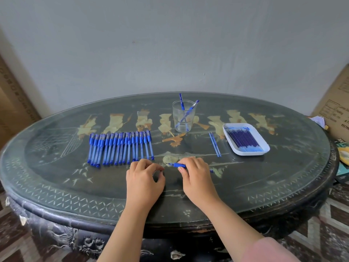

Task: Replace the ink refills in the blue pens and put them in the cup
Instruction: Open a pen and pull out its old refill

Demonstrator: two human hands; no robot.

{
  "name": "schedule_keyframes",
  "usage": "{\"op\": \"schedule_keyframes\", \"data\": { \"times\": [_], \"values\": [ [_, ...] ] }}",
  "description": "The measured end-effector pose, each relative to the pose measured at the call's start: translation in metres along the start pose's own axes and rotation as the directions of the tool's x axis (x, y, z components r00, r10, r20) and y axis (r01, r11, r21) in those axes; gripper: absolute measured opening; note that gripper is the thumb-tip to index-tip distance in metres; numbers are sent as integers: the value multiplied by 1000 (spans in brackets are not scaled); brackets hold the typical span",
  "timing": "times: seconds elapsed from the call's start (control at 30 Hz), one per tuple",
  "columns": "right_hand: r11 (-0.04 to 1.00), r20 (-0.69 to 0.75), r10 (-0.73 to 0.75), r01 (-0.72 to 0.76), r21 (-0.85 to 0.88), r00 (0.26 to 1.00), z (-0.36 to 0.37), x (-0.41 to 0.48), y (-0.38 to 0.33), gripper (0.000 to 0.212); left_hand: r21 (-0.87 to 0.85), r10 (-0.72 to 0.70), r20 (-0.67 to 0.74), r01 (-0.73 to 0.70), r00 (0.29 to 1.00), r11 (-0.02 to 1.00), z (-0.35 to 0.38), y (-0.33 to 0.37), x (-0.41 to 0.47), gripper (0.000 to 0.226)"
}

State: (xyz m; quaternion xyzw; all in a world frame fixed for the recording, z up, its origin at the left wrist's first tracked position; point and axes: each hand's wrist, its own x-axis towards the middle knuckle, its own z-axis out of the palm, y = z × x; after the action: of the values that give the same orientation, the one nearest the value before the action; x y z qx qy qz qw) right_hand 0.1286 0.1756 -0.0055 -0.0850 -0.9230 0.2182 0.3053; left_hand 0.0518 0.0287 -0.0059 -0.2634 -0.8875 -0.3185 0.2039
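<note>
Left hand (144, 178): bare, forearm uncovered down to the bottom edge of the frame.
Right hand (196, 176): bare, forearm uncovered as far as the sleeve.
Sleeve (268, 250): plain dusty-pink fabric, lower right of the frame, right arm only.

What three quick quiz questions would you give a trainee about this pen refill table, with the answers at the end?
1. True or false: the clear cup holds exactly two pens.
2. Pick one: the right hand grips A) a blue pen, B) scissors, C) a ruler.
3. Fill in: the spare refills lie in a white ____.

Key: 1 true; 2 A; 3 tray.
</note>
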Motion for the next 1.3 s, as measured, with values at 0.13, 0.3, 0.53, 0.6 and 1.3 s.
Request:
{"op": "schedule_keyframes", "data": {
  "times": [0.13,0.3,0.53,0.6,1.3],
  "values": [
    [1000,-7,7,-7,2,1000,0,0,-1,24,1,-17,3,17,1000,1000,0,1,0,23],
    [1000,-47,4,-3,18,999,-1,-1,-1,18,-49,-26,-16,25,1000,999,-4,2,-3,26],
    [990,-256,57,-21,139,965,-21,7,-18,11,-295,83,-28,-88,996,952,-15,15,-3,32],
    [960,-195,125,-69,271,973,-27,13,-32,9,-422,76,67,-40,995,905,-21,19,-3,38],
    [740,201,318,-375,559,927,-62,65,-60,15,-580,-19,203,135,979,803,-31,24,-5,17]
  ]
}}
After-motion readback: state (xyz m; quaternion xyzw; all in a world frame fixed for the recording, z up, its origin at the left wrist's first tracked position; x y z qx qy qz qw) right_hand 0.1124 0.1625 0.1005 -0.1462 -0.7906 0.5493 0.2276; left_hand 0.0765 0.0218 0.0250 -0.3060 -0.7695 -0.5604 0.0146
